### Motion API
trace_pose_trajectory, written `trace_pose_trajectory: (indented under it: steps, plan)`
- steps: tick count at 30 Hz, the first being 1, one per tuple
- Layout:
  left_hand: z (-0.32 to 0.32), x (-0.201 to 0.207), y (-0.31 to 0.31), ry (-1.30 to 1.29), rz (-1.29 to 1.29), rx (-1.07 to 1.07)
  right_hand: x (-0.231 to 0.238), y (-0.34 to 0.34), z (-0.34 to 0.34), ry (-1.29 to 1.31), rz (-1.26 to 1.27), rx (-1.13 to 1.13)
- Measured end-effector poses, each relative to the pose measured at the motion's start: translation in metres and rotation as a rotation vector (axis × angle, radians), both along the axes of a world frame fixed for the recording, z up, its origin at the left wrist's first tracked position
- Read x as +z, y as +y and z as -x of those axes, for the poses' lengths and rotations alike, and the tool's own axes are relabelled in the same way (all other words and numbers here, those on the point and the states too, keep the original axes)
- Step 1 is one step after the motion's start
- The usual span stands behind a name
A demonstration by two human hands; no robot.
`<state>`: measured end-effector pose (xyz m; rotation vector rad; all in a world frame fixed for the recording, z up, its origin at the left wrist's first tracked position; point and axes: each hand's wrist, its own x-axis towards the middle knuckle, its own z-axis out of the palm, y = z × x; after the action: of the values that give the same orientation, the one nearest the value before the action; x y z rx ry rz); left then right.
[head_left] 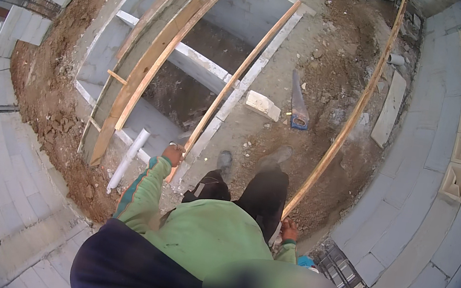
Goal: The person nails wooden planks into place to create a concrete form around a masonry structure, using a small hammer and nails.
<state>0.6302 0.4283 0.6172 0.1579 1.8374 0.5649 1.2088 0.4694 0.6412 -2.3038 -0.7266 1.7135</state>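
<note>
My left hand [173, 154] is closed at the near part of a wooden strip [239, 79], which lies along the white rim of a block-walled pit [280, 34]. A small pale bit shows at its fingertips, too small to name. Low on my right side, my right hand [289, 230] grips the near end of a long wooden batten [341, 138] that stretches far ahead. Beside my left forearm a white pipe [128, 159] lies tilted against the pit's near rim. A handsaw [298, 103] with a blue handle lies on the ground ahead, next to a pale block [263, 106].
Long boards [157, 54] with short crosspieces span the pit's left side. A grey slab [390, 109] lies right of the batten, before a block wall [423, 144]. Brown soil [42, 78] banks up at left. A steel rebar cage [355, 287] is at lower right.
</note>
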Motion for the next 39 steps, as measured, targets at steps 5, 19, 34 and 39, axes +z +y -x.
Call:
trace_pose_trajectory:
  steps: [5, 19, 34, 39]
  plan:
    - [-0.035, 0.005, 0.022, -0.003, 0.139, 0.066, -0.083, 0.058, -0.098, -0.493, -0.348, 1.291]
    - [-0.188, -0.001, 0.130, -0.073, -0.080, 0.175, -0.034, 0.444, -0.119, -0.128, -0.268, 0.506]
    - [-0.127, -0.054, 0.337, 0.317, -0.174, 0.088, -0.067, 0.720, 0.071, -0.019, -0.099, 1.690]
    - [-0.085, -0.005, 0.428, -0.003, -0.059, 0.671, -0.011, 0.843, 0.236, -0.116, -0.727, 1.236]
